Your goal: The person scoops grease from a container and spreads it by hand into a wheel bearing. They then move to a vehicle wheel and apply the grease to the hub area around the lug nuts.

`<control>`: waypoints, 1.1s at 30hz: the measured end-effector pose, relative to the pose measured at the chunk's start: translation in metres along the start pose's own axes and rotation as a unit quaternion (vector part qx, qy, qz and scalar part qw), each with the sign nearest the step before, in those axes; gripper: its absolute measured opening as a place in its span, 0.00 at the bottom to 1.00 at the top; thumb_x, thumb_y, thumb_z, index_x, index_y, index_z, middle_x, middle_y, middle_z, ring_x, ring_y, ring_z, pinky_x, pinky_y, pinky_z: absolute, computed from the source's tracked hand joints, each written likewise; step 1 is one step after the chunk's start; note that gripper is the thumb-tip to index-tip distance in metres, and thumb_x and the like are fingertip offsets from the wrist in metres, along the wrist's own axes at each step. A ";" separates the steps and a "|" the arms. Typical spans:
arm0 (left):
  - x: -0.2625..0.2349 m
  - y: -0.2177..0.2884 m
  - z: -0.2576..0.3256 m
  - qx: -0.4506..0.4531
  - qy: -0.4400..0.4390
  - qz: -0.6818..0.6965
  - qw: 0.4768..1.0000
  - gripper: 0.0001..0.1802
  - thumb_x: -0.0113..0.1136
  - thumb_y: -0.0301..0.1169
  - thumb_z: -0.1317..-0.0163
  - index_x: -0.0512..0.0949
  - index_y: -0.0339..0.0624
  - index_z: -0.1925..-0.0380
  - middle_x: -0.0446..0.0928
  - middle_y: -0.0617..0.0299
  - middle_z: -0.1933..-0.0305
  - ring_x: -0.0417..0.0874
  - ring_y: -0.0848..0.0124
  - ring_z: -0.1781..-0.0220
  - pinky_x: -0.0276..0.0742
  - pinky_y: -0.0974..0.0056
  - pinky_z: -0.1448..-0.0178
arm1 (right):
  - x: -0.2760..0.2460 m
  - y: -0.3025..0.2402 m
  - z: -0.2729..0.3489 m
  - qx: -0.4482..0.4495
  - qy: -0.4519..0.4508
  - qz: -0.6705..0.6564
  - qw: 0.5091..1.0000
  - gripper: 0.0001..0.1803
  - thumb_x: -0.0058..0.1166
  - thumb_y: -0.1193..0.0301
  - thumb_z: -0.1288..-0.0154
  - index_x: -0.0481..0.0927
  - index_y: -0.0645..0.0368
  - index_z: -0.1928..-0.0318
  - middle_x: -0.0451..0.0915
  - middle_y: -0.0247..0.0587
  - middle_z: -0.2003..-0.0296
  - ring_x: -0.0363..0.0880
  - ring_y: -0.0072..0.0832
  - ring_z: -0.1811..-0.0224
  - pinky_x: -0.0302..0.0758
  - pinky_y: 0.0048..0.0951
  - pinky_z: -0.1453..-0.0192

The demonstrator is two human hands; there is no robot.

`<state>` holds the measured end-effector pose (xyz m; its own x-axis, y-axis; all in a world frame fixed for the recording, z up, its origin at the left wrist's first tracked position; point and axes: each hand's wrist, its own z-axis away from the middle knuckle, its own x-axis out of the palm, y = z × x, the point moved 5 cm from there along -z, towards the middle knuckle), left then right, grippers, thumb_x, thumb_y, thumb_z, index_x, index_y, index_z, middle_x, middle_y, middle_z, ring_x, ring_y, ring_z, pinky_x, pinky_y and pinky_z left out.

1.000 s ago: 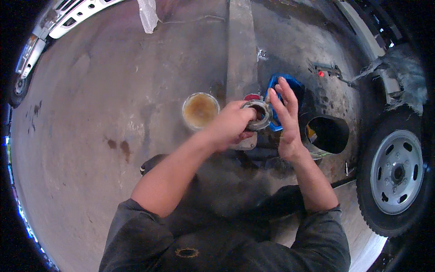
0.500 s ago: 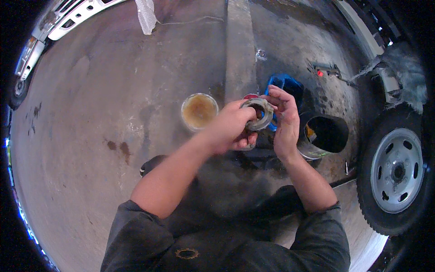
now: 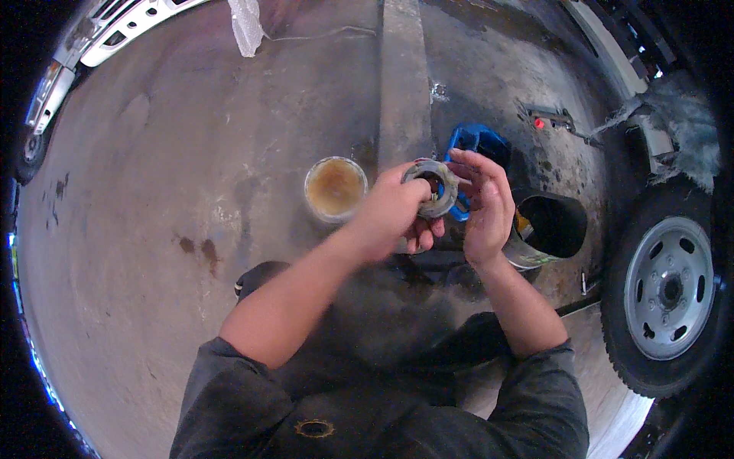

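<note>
My left hand [image 3: 394, 210] is closed on a greasy, grey ring-shaped bearing [image 3: 443, 203], its thumb reaching into the hole and the other fingers curled below. My right hand [image 3: 489, 206] is held up at the bearing's right side, fingers stretched and slightly bent, with the fingertips by its rim. Whether they touch it is hard to see. Left of the hands, a round tub [image 3: 335, 190] of amber grease stands on the floor. Behind the bearing is a blue plastic container [image 3: 480, 138] with an opening in it, partly covered by my right hand.
A dark, open-topped bucket [image 3: 554, 226] stands right of my right hand. Farther right is a wheel with a grey rim [image 3: 670, 287]. A metal tool with a red part [image 3: 547, 118] lies on the concrete floor beyond. A white vehicle part [image 3: 138, 30] shows at far left.
The bearing has shifted slightly left in my left hand's grip. My right hand's fingers have bent and moved a little, staying beside the rim.
</note>
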<state>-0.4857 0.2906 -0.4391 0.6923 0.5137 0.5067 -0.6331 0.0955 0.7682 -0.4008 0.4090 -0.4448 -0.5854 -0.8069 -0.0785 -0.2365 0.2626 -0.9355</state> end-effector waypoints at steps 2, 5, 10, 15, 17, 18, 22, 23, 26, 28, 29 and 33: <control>0.003 -0.003 0.002 0.039 0.063 -0.084 0.994 0.14 0.44 0.29 0.39 0.71 0.39 0.53 0.76 0.53 0.78 0.76 0.69 0.85 0.69 0.63 0.83 | 0.013 0.001 -0.001 0.056 0.050 -0.088 0.993 0.38 0.23 0.41 0.27 0.68 0.65 0.42 0.74 0.53 0.44 0.76 0.38 0.45 0.69 0.40 0.39; 0.003 -0.023 -0.003 0.233 0.149 -0.271 0.922 0.18 0.50 0.26 0.42 0.69 0.37 0.51 0.79 0.42 0.71 0.82 0.50 0.72 0.76 0.47 0.64 | 0.029 -0.008 -0.002 0.113 0.098 -0.116 0.982 0.44 0.17 0.37 0.29 0.68 0.67 0.44 0.78 0.54 0.49 0.79 0.39 0.49 0.72 0.38 0.42; 0.018 -0.016 0.006 0.192 0.113 -0.446 0.867 0.19 0.52 0.27 0.46 0.69 0.38 0.52 0.79 0.37 0.68 0.80 0.39 0.62 0.72 0.39 0.55 | 0.028 -0.008 -0.012 0.218 0.078 -0.057 0.971 0.46 0.17 0.38 0.28 0.73 0.71 0.47 0.81 0.56 0.55 0.83 0.39 0.54 0.76 0.36 0.46; 0.019 -0.019 0.003 0.203 0.052 -0.471 0.857 0.23 0.51 0.26 0.47 0.69 0.34 0.48 0.77 0.33 0.64 0.78 0.37 0.58 0.75 0.45 0.52 | 0.020 0.013 -0.016 0.300 -0.025 -0.001 0.954 0.50 0.20 0.34 0.31 0.72 0.71 0.42 0.79 0.57 0.51 0.81 0.39 0.51 0.76 0.36 0.46; 0.018 -0.024 -0.002 0.252 0.037 -0.441 0.861 0.14 0.50 0.26 0.46 0.72 0.35 0.58 0.79 0.37 0.67 0.80 0.40 0.60 0.73 0.43 0.52 | 0.008 0.034 -0.024 0.328 -0.008 -0.031 0.944 0.52 0.19 0.31 0.34 0.69 0.69 0.39 0.75 0.57 0.46 0.77 0.41 0.45 0.72 0.38 0.41; 0.017 -0.026 -0.004 0.242 0.040 -0.396 0.885 0.13 0.49 0.25 0.46 0.72 0.35 0.60 0.79 0.38 0.67 0.80 0.41 0.60 0.74 0.45 0.52 | 0.006 0.037 -0.027 0.341 -0.002 -0.046 0.939 0.53 0.19 0.29 0.35 0.67 0.68 0.37 0.74 0.57 0.43 0.75 0.42 0.41 0.71 0.39 0.39; 0.009 -0.024 -0.006 0.217 0.062 -0.287 0.931 0.17 0.49 0.25 0.44 0.73 0.32 0.54 0.80 0.49 0.62 0.79 0.61 0.58 0.76 0.58 0.50 | 0.013 -0.005 -0.025 0.255 -0.055 -0.372 0.891 0.62 0.08 0.23 0.45 0.54 0.63 0.29 0.58 0.57 0.31 0.55 0.45 0.28 0.54 0.43 0.27; 0.006 -0.022 -0.008 0.215 0.069 -0.279 0.933 0.20 0.49 0.26 0.44 0.73 0.31 0.50 0.81 0.54 0.60 0.78 0.70 0.57 0.76 0.63 0.49 | 0.016 -0.006 -0.022 0.249 -0.066 -0.372 0.892 0.62 0.08 0.23 0.45 0.53 0.63 0.29 0.58 0.57 0.31 0.55 0.45 0.28 0.54 0.43 0.27; 0.007 -0.024 -0.008 0.162 0.049 -0.230 0.958 0.18 0.47 0.26 0.42 0.75 0.33 0.52 0.79 0.59 0.63 0.78 0.74 0.64 0.76 0.67 0.61 | 0.029 0.003 -0.014 0.249 -0.110 -0.308 0.911 0.62 0.12 0.22 0.46 0.53 0.62 0.28 0.58 0.54 0.31 0.55 0.44 0.28 0.53 0.43 0.26; 0.010 -0.021 -0.003 0.109 0.031 -0.188 0.976 0.17 0.47 0.26 0.41 0.75 0.34 0.53 0.78 0.61 0.65 0.77 0.77 0.67 0.75 0.69 0.67 | 0.036 0.010 -0.005 0.319 -0.108 -0.314 0.888 0.62 0.14 0.21 0.46 0.52 0.62 0.28 0.59 0.53 0.32 0.55 0.42 0.28 0.53 0.42 0.26; 0.012 -0.014 0.003 0.074 0.021 -0.163 0.984 0.17 0.47 0.26 0.41 0.76 0.35 0.53 0.78 0.62 0.66 0.76 0.78 0.69 0.74 0.70 0.69 | 0.039 0.015 0.000 0.353 -0.108 -0.317 0.874 0.62 0.14 0.21 0.46 0.52 0.61 0.28 0.60 0.52 0.32 0.55 0.41 0.28 0.53 0.42 0.26; 0.012 -0.010 0.001 0.127 0.004 -0.131 0.983 0.17 0.47 0.25 0.42 0.75 0.35 0.53 0.77 0.63 0.66 0.76 0.76 0.71 0.72 0.69 0.70 | 0.034 0.022 0.000 0.350 -0.007 -0.300 0.887 0.60 0.14 0.23 0.44 0.64 0.65 0.36 0.72 0.52 0.41 0.71 0.41 0.39 0.66 0.41 0.33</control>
<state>-0.4710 0.2947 -0.4406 0.8164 0.5075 0.2757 -0.3253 0.0096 0.9456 -0.4261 0.3875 -0.4676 -0.5052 -0.6984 0.5070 0.0396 -0.6057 -0.7947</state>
